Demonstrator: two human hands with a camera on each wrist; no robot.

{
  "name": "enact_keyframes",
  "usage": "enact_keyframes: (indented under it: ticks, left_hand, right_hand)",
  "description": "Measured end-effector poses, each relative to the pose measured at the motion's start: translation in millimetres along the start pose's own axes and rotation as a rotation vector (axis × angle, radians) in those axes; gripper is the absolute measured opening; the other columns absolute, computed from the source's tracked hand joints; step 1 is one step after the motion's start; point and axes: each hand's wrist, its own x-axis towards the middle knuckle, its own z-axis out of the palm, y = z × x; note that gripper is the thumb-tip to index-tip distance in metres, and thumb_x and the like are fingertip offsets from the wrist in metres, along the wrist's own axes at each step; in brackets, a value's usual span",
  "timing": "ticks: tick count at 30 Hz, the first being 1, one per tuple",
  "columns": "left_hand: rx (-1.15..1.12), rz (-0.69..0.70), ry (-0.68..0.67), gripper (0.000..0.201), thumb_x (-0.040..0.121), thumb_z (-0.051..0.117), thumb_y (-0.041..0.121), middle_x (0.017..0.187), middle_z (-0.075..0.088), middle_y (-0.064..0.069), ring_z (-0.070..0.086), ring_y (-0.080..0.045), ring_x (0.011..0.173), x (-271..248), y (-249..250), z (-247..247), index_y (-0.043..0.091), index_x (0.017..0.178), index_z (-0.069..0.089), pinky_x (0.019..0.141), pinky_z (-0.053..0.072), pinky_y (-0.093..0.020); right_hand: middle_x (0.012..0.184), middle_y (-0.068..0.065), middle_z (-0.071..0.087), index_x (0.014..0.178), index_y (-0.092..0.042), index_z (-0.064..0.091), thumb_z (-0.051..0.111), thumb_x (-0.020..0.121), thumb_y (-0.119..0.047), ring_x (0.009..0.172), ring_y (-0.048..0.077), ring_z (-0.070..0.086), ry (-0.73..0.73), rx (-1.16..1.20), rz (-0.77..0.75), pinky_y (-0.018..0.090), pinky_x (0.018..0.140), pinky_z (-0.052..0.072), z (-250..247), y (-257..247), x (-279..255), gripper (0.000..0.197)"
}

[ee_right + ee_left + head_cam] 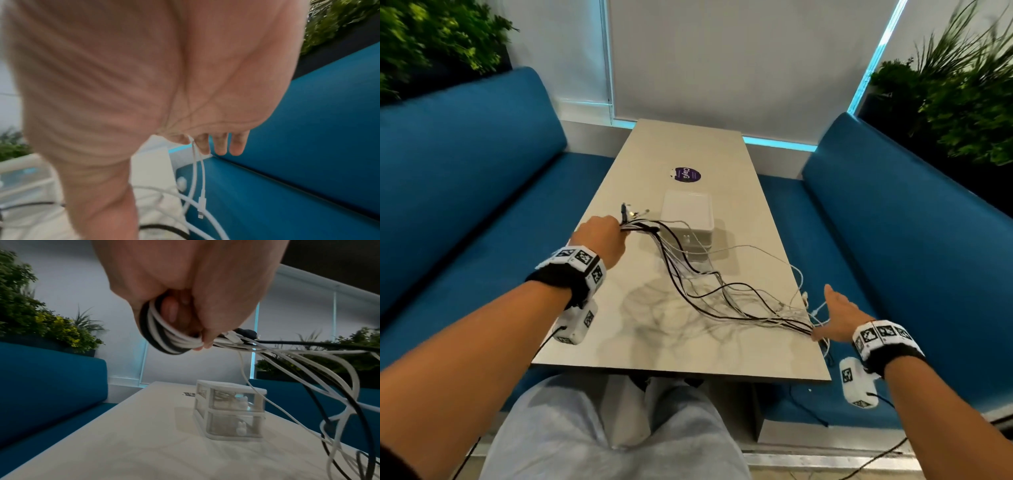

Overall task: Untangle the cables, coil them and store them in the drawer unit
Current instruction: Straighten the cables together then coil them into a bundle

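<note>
Above the table (619, 342), left hand (599, 236) fisted on cables (688, 274); right hand (839, 318) grip wide.

From my seat the head view is evenly bright, with cyan glow leaking round the window blinds (709, 61) and soft, tangled shadows of the cables (722, 294) on the pale table (654, 346). Its edges bow and smear, the plants (962, 96) streaked. Both wrist views run dimmer and bluish (corners darken noticeably). I see the left hand (185, 288) fairly sharp, the drawer unit (230, 410) soft. The right hand (123, 81) is heavily motion-blurred, filling the frame.
</note>
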Motion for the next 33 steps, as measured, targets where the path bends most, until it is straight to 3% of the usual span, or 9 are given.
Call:
enact_keyframes:
  ticks: [6, 10, 14, 20, 23, 26, 29, 31, 33]
  left_hand:
    - [0.039, 0.064, -0.037, 0.033, 0.100, 0.045, 0.037, 0.080, 0.055, -0.009, 0.055, -0.032, 0.071, -12, 17, 7, 0.008, 0.095, 0.062, 0.061, 0.043, -0.034]
    - [0.087, 0.112, -0.071, 0.029, 0.101, 0.045, 0.033, 0.081, 0.055, -0.008, 0.056, -0.031, 0.072, -21, 26, 6, 0.009, 0.096, 0.061, 0.062, 0.044, -0.034]
    - [0.108, 0.152, -0.104, 0.028, 0.101, 0.044, 0.032, 0.082, 0.054, -0.008, 0.056, -0.030, 0.072, -31, 33, 9, 0.009, 0.099, 0.061, 0.062, 0.044, -0.034]
    - [-0.030, 0.314, -0.234, 0.033, 0.099, 0.049, 0.040, 0.075, 0.056, -0.005, 0.055, -0.026, 0.066, -47, 38, 15, 0.011, 0.092, 0.063, 0.058, 0.038, -0.030]
    - [-0.160, 0.319, -0.340, 0.035, 0.094, 0.058, 0.043, 0.066, 0.057, -0.003, 0.055, -0.024, 0.063, -48, 25, 10, 0.015, 0.073, 0.057, 0.055, 0.037, -0.030]
    - [-0.319, 0.275, -0.360, 0.036, 0.084, 0.066, 0.049, 0.063, 0.062, -0.001, 0.055, -0.019, 0.057, -46, 6, 2, 0.017, 0.068, 0.061, 0.054, 0.041, -0.029]
    - [-0.540, 0.192, -0.333, 0.035, 0.089, 0.065, 0.045, 0.054, 0.051, 0.002, 0.041, -0.013, 0.044, -41, -3, -3, 0.013, 0.077, 0.066, 0.045, 0.032, -0.024]
    - [-0.704, 0.129, -0.283, 0.036, 0.095, 0.058, 0.043, 0.051, 0.042, 0.003, 0.033, -0.014, 0.041, -35, -3, -3, 0.013, 0.075, 0.061, 0.042, 0.028, -0.024]
    - [-0.900, 0.034, -0.206, 0.038, 0.097, 0.053, 0.044, 0.052, 0.037, 0.003, 0.030, -0.016, 0.043, -26, -2, -1, 0.015, 0.073, 0.054, 0.043, 0.027, -0.024]
  right_hand:
    - [0.164, 0.003, -0.010, 0.155, -0.020, -0.011, 0.078, 0.053, -0.074, 0.151, 0.023, -0.006, 0.158, 0.059, -0.191, 0.046, 0.122, 0.011, -33, -70, -39, 0.146]
    - [0.164, -0.005, -0.002, 0.156, -0.024, -0.004, 0.074, 0.052, -0.080, 0.151, 0.016, -0.001, 0.250, 0.188, -0.403, 0.041, 0.122, 0.009, -52, -122, -70, 0.141]
    - [0.164, -0.005, 0.002, 0.156, -0.022, 0.001, 0.070, 0.065, -0.074, 0.150, 0.014, 0.004, 0.391, 0.222, -0.626, 0.033, 0.121, 0.009, -52, -183, -90, 0.126]
    - [0.159, 0.005, 0.026, 0.155, -0.020, 0.004, 0.083, 0.068, -0.048, 0.148, 0.024, 0.019, 0.210, 0.101, -0.722, 0.037, 0.118, 0.024, -28, -256, -68, 0.121]
    - [0.131, 0.010, 0.058, 0.152, -0.024, 0.011, 0.081, 0.073, -0.032, 0.115, 0.028, 0.058, 0.142, 0.118, -0.634, 0.036, 0.092, 0.050, -15, -265, -58, 0.106]
    - [0.116, 0.007, 0.066, 0.144, -0.025, 0.032, 0.079, 0.074, -0.041, 0.101, 0.026, 0.065, 0.130, 0.091, -0.618, 0.032, 0.081, 0.051, -1, -263, -51, 0.086]
    - [0.086, 0.000, 0.071, 0.123, -0.024, 0.055, 0.073, 0.080, -0.045, 0.076, 0.017, 0.070, 0.020, 0.119, -0.615, 0.028, 0.067, 0.052, 9, -256, -52, 0.051]
    - [0.077, -0.001, 0.069, 0.102, -0.022, 0.064, 0.066, 0.086, -0.045, 0.068, 0.018, 0.069, 0.014, 0.110, -0.627, 0.030, 0.067, 0.054, 15, -254, -53, 0.028]
    - [0.077, 0.000, 0.066, 0.094, -0.022, 0.064, 0.060, 0.090, -0.045, 0.067, 0.020, 0.067, 0.045, 0.050, -0.658, 0.034, 0.069, 0.054, 20, -253, -54, 0.024]
